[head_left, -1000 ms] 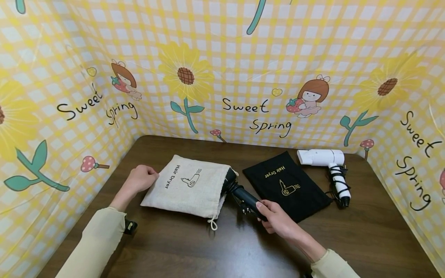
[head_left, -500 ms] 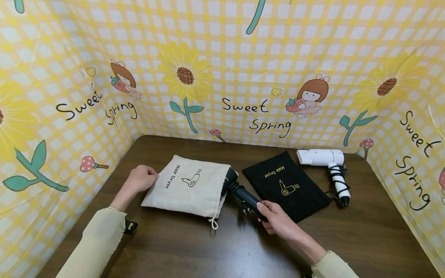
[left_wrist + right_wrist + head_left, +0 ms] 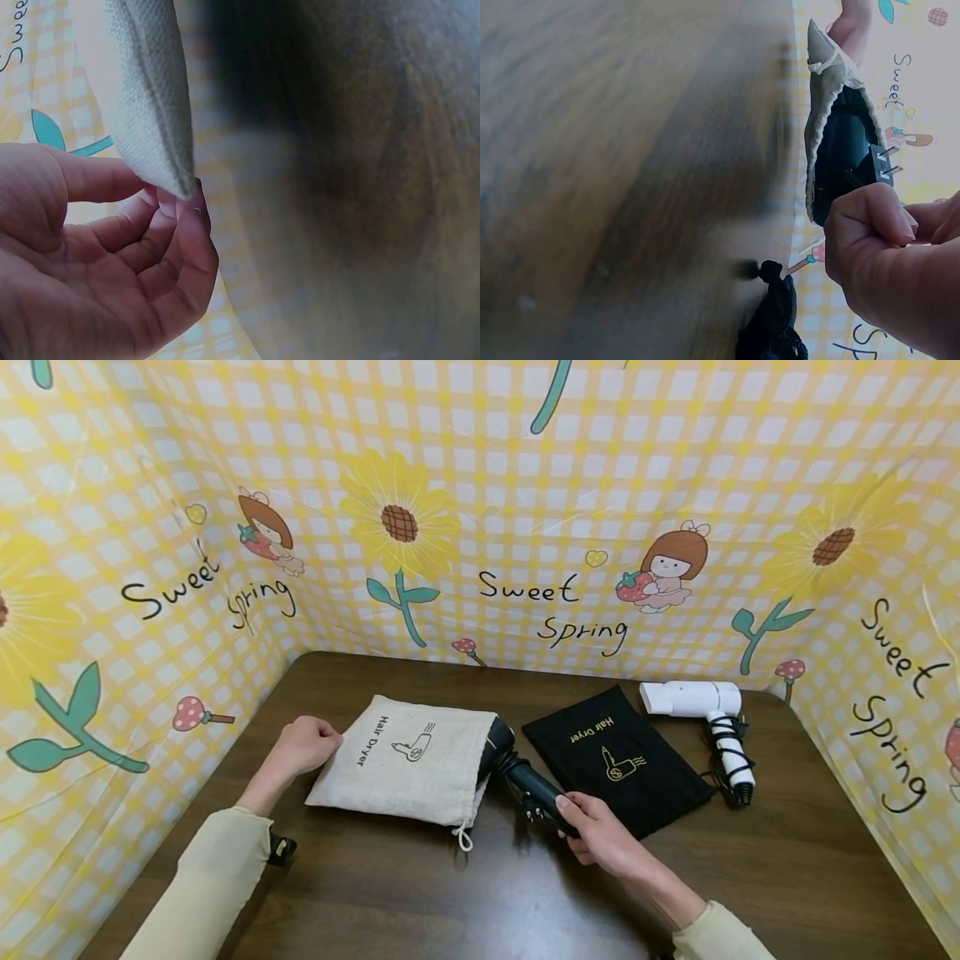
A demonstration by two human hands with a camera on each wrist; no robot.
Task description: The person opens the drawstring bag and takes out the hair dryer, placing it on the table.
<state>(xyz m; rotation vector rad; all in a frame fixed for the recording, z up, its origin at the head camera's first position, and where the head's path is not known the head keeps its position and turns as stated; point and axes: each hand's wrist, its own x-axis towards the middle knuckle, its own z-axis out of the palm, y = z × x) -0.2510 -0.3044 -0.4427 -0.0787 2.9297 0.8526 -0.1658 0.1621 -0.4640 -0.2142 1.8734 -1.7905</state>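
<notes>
A cream drawstring bag [image 3: 408,764] printed "Hair Dryer" lies at the middle left in the head view. Part of a black hair dryer [image 3: 534,785] sticks out of its mouth; the rest is hidden inside. My right hand [image 3: 603,839] grips the dryer's handle, and a two-pin plug [image 3: 883,165] shows beside it in the right wrist view. At the bag's closed end, my left hand [image 3: 303,746] pinches a corner between thumb and fingers. That bag corner [image 3: 161,112] also appears in the left wrist view.
To the right lies a flat black drawstring bag [image 3: 615,752] with gold print. Behind it is a white hair dryer [image 3: 690,699] with its cord wrapped round the handle. A yellow checked cloth [image 3: 525,527] walls in the brown table [image 3: 465,910].
The black hair dryer has slid slightly out of the cream bag, so more of its body shows. My right hand has shifted a little right; my left hand stays at the bag's corner.
</notes>
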